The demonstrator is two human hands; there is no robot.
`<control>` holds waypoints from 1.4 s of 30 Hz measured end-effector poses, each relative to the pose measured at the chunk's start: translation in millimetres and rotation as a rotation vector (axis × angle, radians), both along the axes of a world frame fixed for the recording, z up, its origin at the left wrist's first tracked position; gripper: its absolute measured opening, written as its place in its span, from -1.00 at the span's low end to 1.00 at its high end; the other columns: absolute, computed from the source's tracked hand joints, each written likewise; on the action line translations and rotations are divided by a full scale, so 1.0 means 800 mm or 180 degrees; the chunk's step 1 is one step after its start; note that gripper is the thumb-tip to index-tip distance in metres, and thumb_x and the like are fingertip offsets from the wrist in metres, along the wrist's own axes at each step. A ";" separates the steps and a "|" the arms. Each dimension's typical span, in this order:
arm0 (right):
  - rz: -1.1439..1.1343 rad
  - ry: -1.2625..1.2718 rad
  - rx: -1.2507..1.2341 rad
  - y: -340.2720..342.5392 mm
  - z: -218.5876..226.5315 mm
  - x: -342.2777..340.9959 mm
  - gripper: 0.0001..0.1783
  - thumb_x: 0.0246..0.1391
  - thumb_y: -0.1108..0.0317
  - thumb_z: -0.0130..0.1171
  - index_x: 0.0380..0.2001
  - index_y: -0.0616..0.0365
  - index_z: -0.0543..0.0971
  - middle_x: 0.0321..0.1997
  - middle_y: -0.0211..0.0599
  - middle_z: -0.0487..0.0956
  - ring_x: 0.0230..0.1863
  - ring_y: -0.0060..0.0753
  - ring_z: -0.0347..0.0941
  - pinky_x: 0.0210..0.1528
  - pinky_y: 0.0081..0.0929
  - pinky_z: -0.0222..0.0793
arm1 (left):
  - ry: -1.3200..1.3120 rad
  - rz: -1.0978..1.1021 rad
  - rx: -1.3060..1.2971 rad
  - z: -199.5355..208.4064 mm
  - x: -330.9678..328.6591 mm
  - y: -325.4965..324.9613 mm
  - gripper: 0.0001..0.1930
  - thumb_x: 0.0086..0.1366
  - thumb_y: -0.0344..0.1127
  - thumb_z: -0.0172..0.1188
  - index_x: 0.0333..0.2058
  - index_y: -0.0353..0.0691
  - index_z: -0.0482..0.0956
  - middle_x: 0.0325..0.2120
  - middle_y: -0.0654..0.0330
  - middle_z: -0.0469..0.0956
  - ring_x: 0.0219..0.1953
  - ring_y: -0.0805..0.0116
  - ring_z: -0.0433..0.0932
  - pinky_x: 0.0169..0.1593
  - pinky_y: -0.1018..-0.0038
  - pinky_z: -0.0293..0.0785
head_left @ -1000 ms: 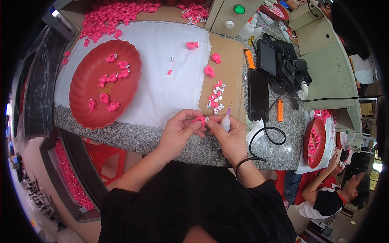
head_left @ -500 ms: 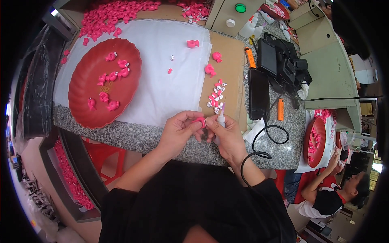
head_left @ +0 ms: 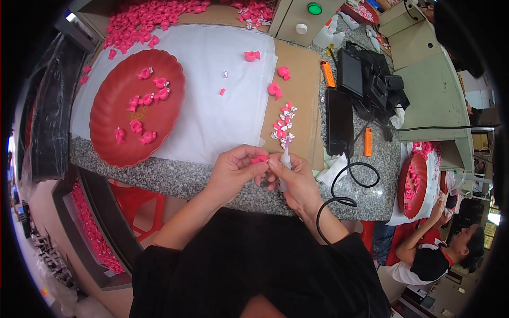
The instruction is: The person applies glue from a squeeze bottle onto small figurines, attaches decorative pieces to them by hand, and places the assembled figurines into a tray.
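Note:
Between the thumb and fingers of my left hand (head_left: 233, 170) is a small pink plastic figure piece (head_left: 259, 159). My right hand (head_left: 300, 183) grips a slim white squeeze bottle with a purplish nozzle (head_left: 286, 158), its tip pointing away from me. The right thumb and fingertip also meet at the right end of the pink piece; whatever tiny part they pinch there is too small to make out. Just beyond the nozzle, a cluster of small white and pink parts (head_left: 284, 124) lies on the cardboard (head_left: 302, 90). Two larger pink pieces (head_left: 274, 90) rest farther up it.
To the left, a red scalloped tray (head_left: 108, 106) holds several pink figures on white cloth (head_left: 212, 122). Pink pieces (head_left: 143, 24) heap at the back. A black phone (head_left: 339, 119), orange lighters (head_left: 368, 142) and a looping black cable (head_left: 354, 201) are rightward. A co-worker (head_left: 424, 259) sits far right.
The bottle in my right hand has tipped slightly, its nozzle shifting left and down. The pink piece has turned a little in my left fingers. Both hands stay in nearly the same place.

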State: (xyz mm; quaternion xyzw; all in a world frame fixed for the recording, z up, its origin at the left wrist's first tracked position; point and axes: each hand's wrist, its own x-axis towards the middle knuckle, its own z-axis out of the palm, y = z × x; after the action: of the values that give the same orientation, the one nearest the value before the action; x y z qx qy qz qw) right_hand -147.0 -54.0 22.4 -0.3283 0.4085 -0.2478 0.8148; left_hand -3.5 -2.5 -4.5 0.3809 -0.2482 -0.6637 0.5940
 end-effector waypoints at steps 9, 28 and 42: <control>0.0007 -0.0037 0.0014 0.000 0.003 0.001 -0.82 -0.03 0.31 0.11 -0.42 0.21 0.46 -0.56 -0.39 0.47 -0.57 -0.66 0.35 -0.59 -0.71 0.33 | 0.0040 0.0017 -0.0007 0.004 -0.001 0.000 -0.81 0.08 -0.50 0.12 -0.28 -0.35 0.43 -0.47 0.20 0.49 -0.52 0.56 0.43 -0.51 0.67 0.36; -0.0137 -0.0085 0.0396 -0.020 0.011 -0.015 -0.70 0.02 0.13 0.03 -0.50 0.18 0.44 -0.66 -0.45 0.35 -0.65 -0.59 0.26 -0.62 -0.60 0.23 | 0.1086 -0.0274 0.0229 0.014 0.015 0.013 -0.56 0.26 -0.14 -0.14 -0.08 -0.44 0.27 -0.37 0.14 0.42 -0.53 0.47 0.41 -0.57 0.65 0.37; -0.0031 -0.0434 0.0020 -0.037 0.012 -0.032 -0.69 0.07 0.26 -0.07 -0.21 0.29 0.37 -0.50 -0.30 0.41 -0.52 -0.47 0.37 -0.49 -0.52 0.37 | -0.5788 0.1733 -0.1137 0.078 0.083 -0.029 -0.61 0.04 -0.41 0.11 -0.10 -0.27 0.34 -0.14 0.02 0.34 -0.09 0.06 0.27 0.00 0.27 0.14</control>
State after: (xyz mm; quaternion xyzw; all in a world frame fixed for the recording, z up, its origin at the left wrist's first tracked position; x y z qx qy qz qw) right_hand -172.3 -83.7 32.4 -0.3061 0.3544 -0.2723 0.8406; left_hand 62.9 -26.1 58.2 0.6978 -0.6137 0.0930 0.3575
